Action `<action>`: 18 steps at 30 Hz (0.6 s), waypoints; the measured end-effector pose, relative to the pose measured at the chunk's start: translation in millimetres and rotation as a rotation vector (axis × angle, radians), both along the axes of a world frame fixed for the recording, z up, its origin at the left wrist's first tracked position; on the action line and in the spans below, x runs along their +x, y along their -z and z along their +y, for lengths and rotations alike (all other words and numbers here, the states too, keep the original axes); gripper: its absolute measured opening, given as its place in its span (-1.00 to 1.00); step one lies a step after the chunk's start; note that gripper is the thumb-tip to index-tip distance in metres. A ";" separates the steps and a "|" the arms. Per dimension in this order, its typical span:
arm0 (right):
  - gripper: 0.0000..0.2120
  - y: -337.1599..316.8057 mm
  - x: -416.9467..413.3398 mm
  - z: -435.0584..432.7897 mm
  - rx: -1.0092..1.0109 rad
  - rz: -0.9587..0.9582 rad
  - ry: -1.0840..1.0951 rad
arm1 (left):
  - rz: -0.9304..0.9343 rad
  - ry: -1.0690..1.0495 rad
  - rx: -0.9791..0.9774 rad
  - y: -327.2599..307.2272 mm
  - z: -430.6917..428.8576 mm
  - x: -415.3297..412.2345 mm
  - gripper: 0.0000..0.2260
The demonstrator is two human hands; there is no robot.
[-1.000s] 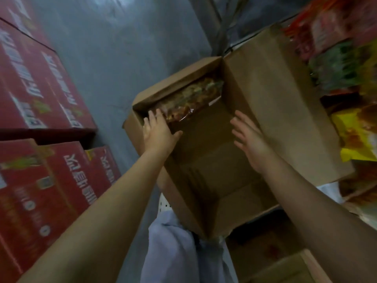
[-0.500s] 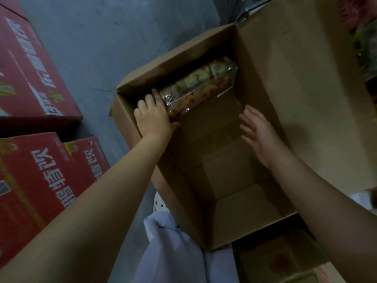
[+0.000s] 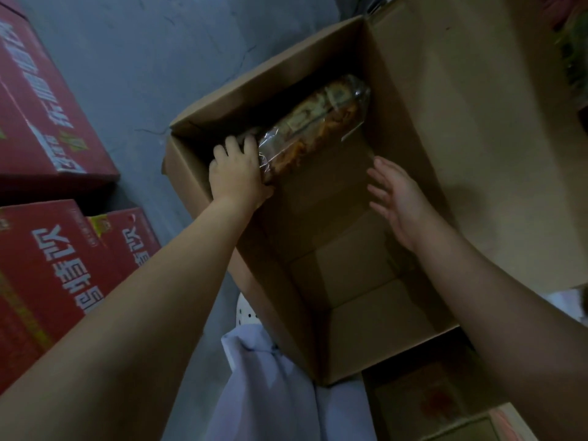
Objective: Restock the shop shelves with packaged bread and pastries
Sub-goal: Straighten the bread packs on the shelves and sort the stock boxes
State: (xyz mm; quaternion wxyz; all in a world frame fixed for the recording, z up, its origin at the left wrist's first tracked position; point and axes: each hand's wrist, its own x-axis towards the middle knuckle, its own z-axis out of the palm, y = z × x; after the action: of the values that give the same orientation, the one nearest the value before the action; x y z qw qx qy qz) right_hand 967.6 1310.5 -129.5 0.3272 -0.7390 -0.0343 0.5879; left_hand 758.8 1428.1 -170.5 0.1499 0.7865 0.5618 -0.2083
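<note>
- Drawn closer than a second ago, with the brown corrugated cardboard box (image 3: 321,224) filling most of the view; hands hardly shifted over the last half second.
- Open at the top, one long flap folded out to the right, bare brown bottom showing across most of the inside.
- Stacked at the left: red printed cartons with white lettering (image 3: 54,103), on the grey concrete floor (image 3: 152,52).
- Hanging at the lower edge: pale white cloth (image 3: 270,396), just beside the box's near corner.
- Lying inside the box along its far wall: long clear plastic packet of bread (image 3: 313,127), tilted, browned slices visible through the wrap.
- Clasping the left end of that packet: left grip (image 3: 237,176), fingers curled over the top, thumb tucked underneath.
- Hovering released inside the box: right grip (image 3: 399,203), fingers straight and spread, apart from the packet, holding nothing.
- Peeking out above the cloth: small white perforated object (image 3: 246,316), too little shown to name.
</note>
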 end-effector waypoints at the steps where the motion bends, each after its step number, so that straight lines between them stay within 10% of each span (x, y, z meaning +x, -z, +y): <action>1: -0.52 -2.5 -0.8 -0.6 0.002 0.004 0.000 | -0.010 -0.023 -0.023 -2.7 -1.1 2.0 -0.16; 13: -0.44 -91.9 -6.4 -17.6 -0.018 0.030 0.010 | -0.340 -0.469 -0.660 -131.1 -9.9 3.1 -0.42; 18: -0.11 -149.9 -2.6 -22.7 -0.072 -0.075 -0.059 | -0.571 -0.553 -0.894 -213.4 -21.5 -51.0 -0.40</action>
State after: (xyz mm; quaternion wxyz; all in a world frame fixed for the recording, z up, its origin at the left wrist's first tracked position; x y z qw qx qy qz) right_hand 965.0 1287.8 20.5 0.2812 -0.7704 -0.0470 0.5702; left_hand 707.8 1406.6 42.8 0.6600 0.4967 0.5411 -0.1581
